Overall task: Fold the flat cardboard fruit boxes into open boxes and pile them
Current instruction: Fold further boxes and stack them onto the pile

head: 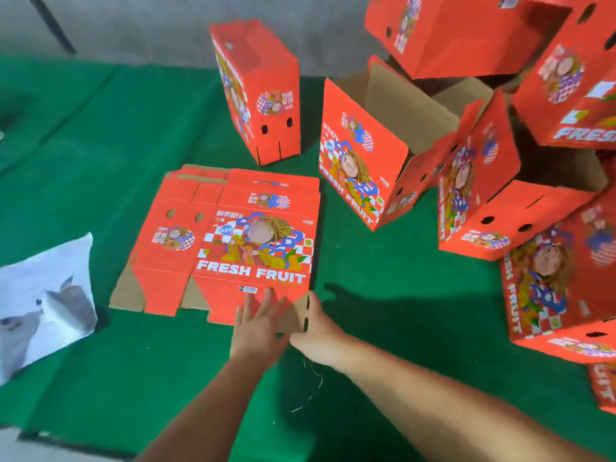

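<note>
a green cloth [100,135] covers the surface, creased in long folds toward the far left. on its left edge lies a white sheet of paper [43,295], slightly crumpled, with grey blurred shapes printed on it. a thin pale thread [313,385] curls on the cloth near the bottom middle. beyond the cloth runs a grey floor [133,25], crossed at the upper left by a dark slanted bar [53,25].

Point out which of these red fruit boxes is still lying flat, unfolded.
The flat box lying on the green cloth, printed side up, with both hands at its near edge: left hand, right hand. All the others are folded up, standing or piled.
</note>
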A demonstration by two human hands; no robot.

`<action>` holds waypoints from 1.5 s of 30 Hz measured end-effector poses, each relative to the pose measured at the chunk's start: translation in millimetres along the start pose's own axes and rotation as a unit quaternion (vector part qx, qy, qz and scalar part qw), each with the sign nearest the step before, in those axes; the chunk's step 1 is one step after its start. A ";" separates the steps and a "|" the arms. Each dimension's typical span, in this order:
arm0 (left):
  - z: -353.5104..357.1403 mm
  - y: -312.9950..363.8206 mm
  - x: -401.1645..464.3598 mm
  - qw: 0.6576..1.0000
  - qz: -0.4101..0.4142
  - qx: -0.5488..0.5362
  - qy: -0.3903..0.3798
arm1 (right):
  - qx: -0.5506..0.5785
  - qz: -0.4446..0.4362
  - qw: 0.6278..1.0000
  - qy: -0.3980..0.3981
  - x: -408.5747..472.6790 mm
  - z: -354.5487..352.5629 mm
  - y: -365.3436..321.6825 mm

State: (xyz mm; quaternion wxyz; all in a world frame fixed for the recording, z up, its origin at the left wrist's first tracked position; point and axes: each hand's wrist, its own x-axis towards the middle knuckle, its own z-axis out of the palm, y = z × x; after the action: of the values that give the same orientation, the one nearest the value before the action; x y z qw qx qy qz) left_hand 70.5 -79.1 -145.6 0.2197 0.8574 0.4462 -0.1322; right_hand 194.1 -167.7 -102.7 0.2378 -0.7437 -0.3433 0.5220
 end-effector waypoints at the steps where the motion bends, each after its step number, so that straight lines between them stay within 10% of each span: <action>1: 4.8 -7.8 0.1 0.999 0.005 0.023 -0.035 | 0.072 0.020 0.997 0.014 3.4 1.3 -3.8; 9: 10.2 -12.1 5.5 0.988 0.067 0.136 0.003 | 0.193 0.193 0.962 0.021 29.5 5.2 -1.6; 15: -5.3 12.9 -6.7 0.953 0.210 0.093 0.199 | 0.357 0.140 0.920 0.086 23.0 -22.4 5.3; 22: 0.4 20.6 -2.7 0.989 0.044 0.016 0.139 | 0.334 0.009 0.893 0.301 -27.7 -99.9 17.7; 33: -12.0 92.7 -27.9 0.961 0.165 -0.088 0.203 | 0.242 -0.141 0.860 0.426 -88.3 -124.0 18.7; 37: -30.6 111.1 -39.2 0.931 0.252 -0.170 0.203 | 0.218 -0.180 0.834 0.473 -112.4 -138.3 9.9; 45: -79.9 134.3 -62.0 0.823 0.146 -0.465 0.294 | 0.273 -0.216 0.795 0.496 -139.4 -145.4 17.6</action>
State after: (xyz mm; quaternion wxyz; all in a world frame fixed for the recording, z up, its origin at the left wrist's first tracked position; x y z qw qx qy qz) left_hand 148.3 -151.2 -15.2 0.4671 0.7071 0.3681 0.3826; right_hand 304.8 -284.3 19.9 0.6756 -0.7111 -0.1729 0.0887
